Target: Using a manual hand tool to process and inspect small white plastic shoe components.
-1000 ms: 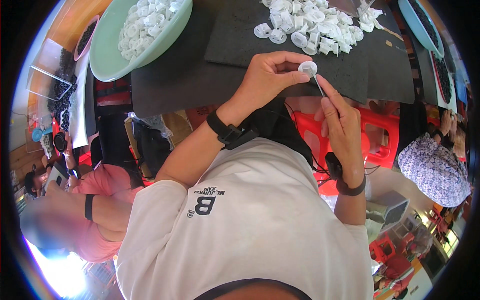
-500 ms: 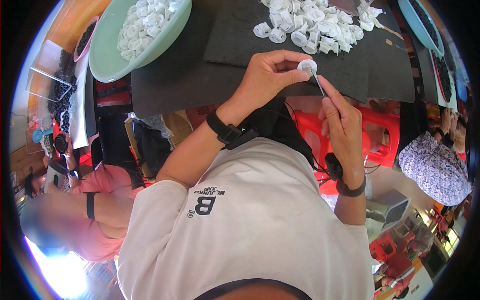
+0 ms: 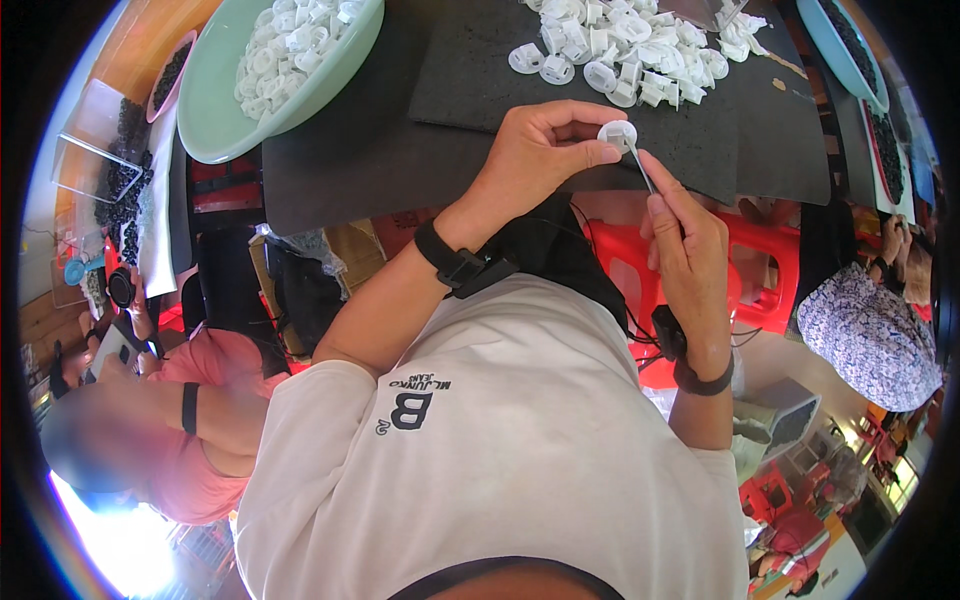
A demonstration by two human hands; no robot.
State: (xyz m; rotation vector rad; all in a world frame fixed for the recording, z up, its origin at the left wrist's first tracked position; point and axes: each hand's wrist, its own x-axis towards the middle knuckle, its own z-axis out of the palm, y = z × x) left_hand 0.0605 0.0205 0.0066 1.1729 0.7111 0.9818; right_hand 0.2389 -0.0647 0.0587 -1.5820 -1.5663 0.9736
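Observation:
My left hand pinches a round white plastic part between thumb and fingers, above the near edge of the dark table. My right hand is closed on a thin metal tool, whose tip meets the right side of the part. Whether that tool is a blade or a pick is too small to tell. Just beyond my hands lies a loose pile of similar white parts on a black mat.
A pale green basin full of white parts stands at the left of the table. People sit on both sides, one in a pink top, one in a patterned top. A red plastic stool is below the table's edge.
Both hands have shifted very slightly to the right, still holding the white part and the tool. At the left, the neighbouring person's arm has moved a little.

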